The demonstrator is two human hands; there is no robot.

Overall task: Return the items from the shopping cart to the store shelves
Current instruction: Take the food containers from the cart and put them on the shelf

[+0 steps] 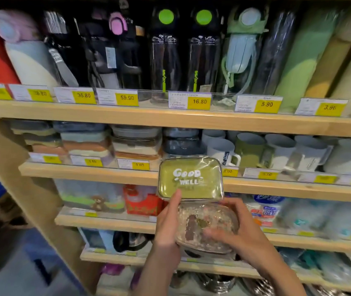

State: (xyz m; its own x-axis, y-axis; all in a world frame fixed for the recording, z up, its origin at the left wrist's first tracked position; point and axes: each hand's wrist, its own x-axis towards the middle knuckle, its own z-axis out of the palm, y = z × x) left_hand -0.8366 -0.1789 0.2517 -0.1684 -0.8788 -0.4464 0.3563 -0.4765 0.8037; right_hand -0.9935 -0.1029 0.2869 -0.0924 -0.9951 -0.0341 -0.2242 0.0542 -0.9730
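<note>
I hold two wrapped lunch boxes in front of the wooden shelves. The upper one is an olive-green box point(190, 178) with white "GOOD WELL" lettering, tilted up toward the second shelf point(89, 173). Below it is a clear box point(207, 227) with a mottled pink and brown look. My left hand point(168, 223) grips the left sides of both, its thumb on the green lid's lower edge. My right hand point(234, 233) wraps round the clear box from the right and front.
The top shelf point(170, 117) carries water bottles and rolled mats behind yellow price tags. Stacked food boxes point(136, 144) and mugs point(223, 152) fill the second shelf. Lower shelves hold packaged goods and pans. A blue blurred shape point(42, 263) sits low on the left.
</note>
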